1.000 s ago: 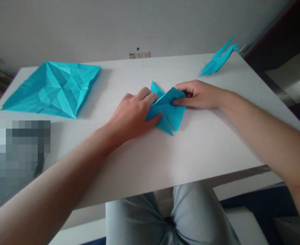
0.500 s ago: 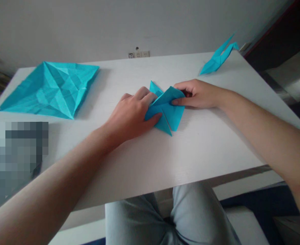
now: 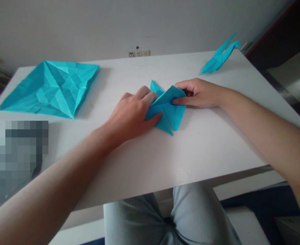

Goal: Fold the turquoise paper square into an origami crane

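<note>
A partly folded piece of blue origami paper point(image 3: 174, 114) lies over the middle of the table between my two hands. My left hand point(image 3: 137, 110) grips its left side, thumb on the near flap and fingers at the back edge. On the right, my right hand point(image 3: 194, 93) pinches a raised flap, with the thumb in front and the fingers curled behind. One pointed tip sticks up at the back and another points toward me, beside a narrow slit. The underside of the paper is hidden.
A creased, unfolded blue sheet point(image 3: 60, 88) lies at the table's far left. A folded blue paper crane point(image 3: 217, 61) stands near the back right corner. A pixelated object point(image 3: 17, 160) is at the near left. Wall sockets point(image 3: 139, 53) show behind the white table point(image 3: 203, 153).
Both hands keep the same hold and the folds look the same. The whole view has shifted only very slightly.
</note>
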A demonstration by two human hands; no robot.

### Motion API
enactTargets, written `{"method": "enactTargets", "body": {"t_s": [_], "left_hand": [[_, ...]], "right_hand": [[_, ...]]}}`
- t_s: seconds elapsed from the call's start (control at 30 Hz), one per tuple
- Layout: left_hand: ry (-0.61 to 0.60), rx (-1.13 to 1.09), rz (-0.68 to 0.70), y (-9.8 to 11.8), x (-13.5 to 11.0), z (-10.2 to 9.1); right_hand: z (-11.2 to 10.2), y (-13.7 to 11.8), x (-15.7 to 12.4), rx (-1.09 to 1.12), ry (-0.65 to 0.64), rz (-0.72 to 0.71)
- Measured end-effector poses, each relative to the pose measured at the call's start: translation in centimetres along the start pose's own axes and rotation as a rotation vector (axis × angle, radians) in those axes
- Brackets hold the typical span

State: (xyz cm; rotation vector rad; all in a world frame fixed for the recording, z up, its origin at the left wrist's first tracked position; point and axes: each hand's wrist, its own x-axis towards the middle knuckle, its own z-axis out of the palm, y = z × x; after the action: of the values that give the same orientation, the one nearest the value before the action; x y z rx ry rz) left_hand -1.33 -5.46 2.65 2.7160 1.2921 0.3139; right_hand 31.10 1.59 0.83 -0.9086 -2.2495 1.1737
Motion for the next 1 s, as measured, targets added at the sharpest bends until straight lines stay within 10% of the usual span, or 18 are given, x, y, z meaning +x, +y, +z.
{"method": "enactTargets", "body": {"t_s": [1.0], "left_hand": [[-0.027,0.05,-0.019,0.54,-0.08,-0.47]], "right_hand": [[-0.03,0.14,0.06,0.031,-0.028,-0.042]]}}
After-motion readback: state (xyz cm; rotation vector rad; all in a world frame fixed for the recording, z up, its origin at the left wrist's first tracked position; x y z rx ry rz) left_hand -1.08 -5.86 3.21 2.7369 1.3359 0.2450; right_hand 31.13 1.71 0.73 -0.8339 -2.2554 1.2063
